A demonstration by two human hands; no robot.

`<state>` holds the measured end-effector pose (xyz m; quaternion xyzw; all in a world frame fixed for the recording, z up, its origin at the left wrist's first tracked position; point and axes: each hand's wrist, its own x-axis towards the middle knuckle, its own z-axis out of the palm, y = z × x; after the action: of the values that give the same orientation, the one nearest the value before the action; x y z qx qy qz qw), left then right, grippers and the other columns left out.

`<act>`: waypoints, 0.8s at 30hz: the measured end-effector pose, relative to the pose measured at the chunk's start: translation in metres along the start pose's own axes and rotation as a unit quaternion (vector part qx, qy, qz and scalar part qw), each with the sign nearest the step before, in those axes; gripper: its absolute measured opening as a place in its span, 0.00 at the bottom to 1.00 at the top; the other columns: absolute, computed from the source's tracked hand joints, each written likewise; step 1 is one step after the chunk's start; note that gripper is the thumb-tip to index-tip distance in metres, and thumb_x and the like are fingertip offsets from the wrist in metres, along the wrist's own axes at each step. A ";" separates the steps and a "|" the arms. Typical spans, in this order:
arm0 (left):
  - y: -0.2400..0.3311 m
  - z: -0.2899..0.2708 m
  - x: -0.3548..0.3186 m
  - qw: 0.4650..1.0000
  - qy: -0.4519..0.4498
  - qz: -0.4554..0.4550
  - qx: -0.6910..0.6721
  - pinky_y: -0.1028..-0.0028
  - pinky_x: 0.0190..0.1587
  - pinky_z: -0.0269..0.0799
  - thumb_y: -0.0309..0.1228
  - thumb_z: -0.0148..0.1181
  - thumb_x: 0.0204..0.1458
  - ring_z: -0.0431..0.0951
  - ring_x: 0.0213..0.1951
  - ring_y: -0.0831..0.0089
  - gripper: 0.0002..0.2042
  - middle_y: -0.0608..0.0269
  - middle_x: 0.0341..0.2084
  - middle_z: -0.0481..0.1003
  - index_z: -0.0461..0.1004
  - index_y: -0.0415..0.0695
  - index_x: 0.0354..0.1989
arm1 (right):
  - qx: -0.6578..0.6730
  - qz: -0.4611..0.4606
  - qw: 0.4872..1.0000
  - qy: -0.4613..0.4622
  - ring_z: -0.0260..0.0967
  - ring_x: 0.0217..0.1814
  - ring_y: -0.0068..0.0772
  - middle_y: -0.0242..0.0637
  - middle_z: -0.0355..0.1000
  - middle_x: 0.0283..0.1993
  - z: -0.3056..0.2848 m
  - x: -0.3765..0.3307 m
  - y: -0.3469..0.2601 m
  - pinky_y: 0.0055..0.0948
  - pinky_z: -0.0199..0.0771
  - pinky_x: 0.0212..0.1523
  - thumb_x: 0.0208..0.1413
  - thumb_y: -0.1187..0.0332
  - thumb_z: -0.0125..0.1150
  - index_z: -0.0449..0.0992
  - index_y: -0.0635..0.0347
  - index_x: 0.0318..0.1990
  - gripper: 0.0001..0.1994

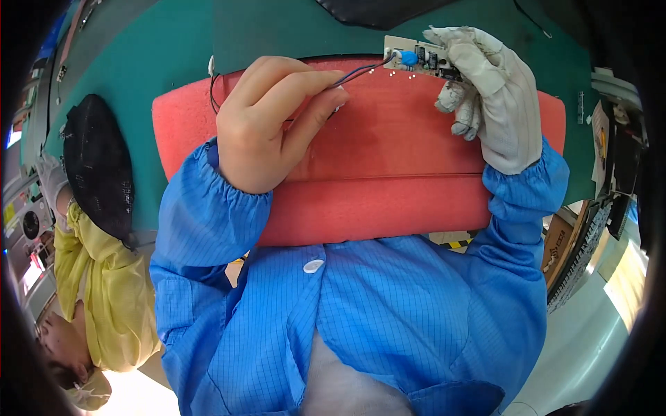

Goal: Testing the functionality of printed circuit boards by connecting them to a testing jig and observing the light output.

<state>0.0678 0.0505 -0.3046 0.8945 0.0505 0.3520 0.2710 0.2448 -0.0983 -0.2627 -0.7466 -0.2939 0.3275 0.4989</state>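
Note:
A small circuit board (420,55) with a blue component and several dark parts is gripped in my right hand (489,90), which wears a worn white glove. Dark thin wires (361,71) run from the board's left end to my bare left hand (267,118), whose thumb and fingers pinch them. Another stretch of wire, with a white connector (211,66) at its tip, sticks out on the far side of the left hand. Both hands are above a red foam pad (395,156). The palm side of my left hand is hidden.
Under the pad lies a green work mat (277,35). A black cloth-like item (97,166) is at the left, beside a person in a yellow smock (111,277). A dark bag-like thing (381,10) lies at the far edge. A cardboard box (556,243) stands at the right.

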 end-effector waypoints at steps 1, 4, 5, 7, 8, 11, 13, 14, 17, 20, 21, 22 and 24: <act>0.001 -0.001 0.000 1.000 0.000 0.000 0.001 0.72 0.29 0.70 0.21 0.66 0.39 0.73 0.28 0.64 0.09 0.57 0.24 0.72 0.75 0.38 0.31 | 0.002 -0.010 1.000 -0.010 0.63 0.12 0.16 0.33 0.69 0.17 -0.003 0.000 0.000 0.14 0.62 0.11 0.55 0.55 0.53 0.72 0.62 0.47 0.20; 0.001 -0.004 0.001 1.000 -0.004 -0.005 -0.003 0.72 0.28 0.70 0.20 0.66 0.38 0.73 0.27 0.65 0.10 0.58 0.24 0.72 0.75 0.38 0.31 | 0.045 -0.030 0.999 0.006 0.65 0.14 0.19 0.35 0.69 0.20 -0.004 0.000 0.007 0.15 0.63 0.12 0.53 0.56 0.56 0.70 0.65 0.48 0.22; 0.002 -0.005 0.002 1.000 -0.007 -0.007 -0.003 0.72 0.28 0.70 0.20 0.66 0.38 0.73 0.27 0.65 0.10 0.58 0.24 0.72 0.76 0.38 0.31 | 0.052 -0.033 0.998 0.003 0.65 0.15 0.21 0.36 0.69 0.21 -0.005 0.002 0.008 0.16 0.63 0.12 0.52 0.57 0.58 0.70 0.66 0.48 0.22; 0.005 -0.008 0.001 1.000 -0.006 -0.004 0.000 0.72 0.28 0.70 0.20 0.66 0.38 0.73 0.27 0.65 0.10 0.58 0.24 0.72 0.76 0.38 0.32 | 0.051 -0.027 0.998 0.000 0.65 0.15 0.21 0.37 0.70 0.22 -0.004 -0.001 0.004 0.16 0.63 0.12 0.52 0.55 0.58 0.70 0.66 0.47 0.23; 0.008 -0.011 0.000 1.000 -0.001 0.009 -0.003 0.73 0.29 0.70 0.20 0.67 0.37 0.73 0.28 0.65 0.11 0.59 0.25 0.72 0.76 0.39 0.32 | 0.047 -0.024 0.999 -0.002 0.65 0.15 0.20 0.37 0.70 0.22 -0.004 -0.005 0.001 0.16 0.62 0.12 0.52 0.53 0.57 0.70 0.66 0.47 0.24; 0.008 -0.020 0.011 1.000 0.008 0.012 0.015 0.73 0.31 0.70 0.21 0.67 0.36 0.72 0.31 0.66 0.11 0.60 0.27 0.71 0.77 0.39 0.32 | 0.008 -0.007 0.998 -0.059 0.64 0.15 0.21 0.38 0.70 0.25 -0.008 0.006 -0.015 0.16 0.61 0.12 0.54 0.47 0.52 0.69 0.65 0.48 0.27; -0.001 -0.023 0.024 1.000 0.005 0.005 0.003 0.72 0.32 0.68 0.21 0.68 0.34 0.71 0.32 0.66 0.11 0.61 0.27 0.69 0.78 0.41 0.31 | 0.054 -0.008 0.996 -0.072 0.64 0.16 0.20 0.38 0.71 0.24 -0.014 0.016 -0.016 0.17 0.62 0.15 0.55 0.48 0.51 0.70 0.64 0.46 0.25; -0.004 -0.022 0.024 1.000 0.011 0.000 -0.022 0.73 0.31 0.66 0.21 0.68 0.33 0.69 0.29 0.68 0.12 0.63 0.25 0.67 0.79 0.42 0.31 | 0.099 -0.003 0.991 -0.089 0.65 0.17 0.20 0.39 0.71 0.24 -0.012 0.020 -0.016 0.17 0.63 0.18 0.55 0.49 0.49 0.71 0.62 0.44 0.23; 0.010 -0.031 0.020 0.992 0.017 -0.022 -0.122 0.75 0.28 0.62 0.22 0.68 0.35 0.66 0.27 0.70 0.10 0.64 0.23 0.66 0.79 0.42 0.30 | 0.082 -0.047 0.994 -0.046 0.61 0.14 0.18 0.30 0.64 0.19 -0.011 0.007 -0.002 0.18 0.61 0.14 0.60 0.57 0.45 0.68 0.67 0.49 0.21; 0.018 -0.043 0.026 0.971 0.012 -0.076 -0.227 0.76 0.28 0.62 0.21 0.63 0.39 0.67 0.27 0.73 0.06 0.64 0.23 0.68 0.79 0.37 0.29 | -0.085 -0.113 0.990 -0.022 0.60 0.13 0.18 0.32 0.66 0.17 -0.015 -0.006 -0.019 0.17 0.63 0.14 0.60 0.62 0.46 0.68 0.69 0.47 0.17; 0.013 -0.050 0.030 0.938 0.019 -0.154 -0.309 0.76 0.28 0.62 0.22 0.62 0.42 0.68 0.27 0.75 0.04 0.63 0.24 0.69 0.78 0.37 0.27 | 0.135 0.001 0.990 -0.035 0.60 0.11 0.18 0.34 0.68 0.18 -0.018 -0.010 -0.027 0.17 0.62 0.11 0.59 0.54 0.46 0.66 0.70 0.47 0.23; 0.002 -0.057 0.037 0.892 0.023 -0.227 -0.390 0.77 0.28 0.63 0.23 0.60 0.44 0.68 0.27 0.76 0.03 0.63 0.25 0.71 0.78 0.36 0.25 | 0.106 -0.002 0.994 -0.031 0.60 0.10 0.19 0.37 0.69 0.18 -0.020 -0.009 -0.037 0.16 0.60 0.09 0.57 0.49 0.46 0.66 0.71 0.46 0.27; -0.021 -0.072 0.035 0.843 0.120 -0.319 -0.417 0.77 0.30 0.65 0.27 0.54 0.52 0.70 0.28 0.77 0.08 0.62 0.30 0.74 0.76 0.34 0.31 | 0.115 -0.005 0.993 -0.031 0.60 0.09 0.20 0.38 0.69 0.18 -0.022 -0.015 -0.035 0.15 0.60 0.09 0.57 0.51 0.46 0.65 0.71 0.47 0.26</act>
<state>0.0493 0.1101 -0.2508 0.5830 0.2133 0.3386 0.7071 0.2492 -0.1103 -0.2205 -0.6724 -0.2737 0.3793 0.5737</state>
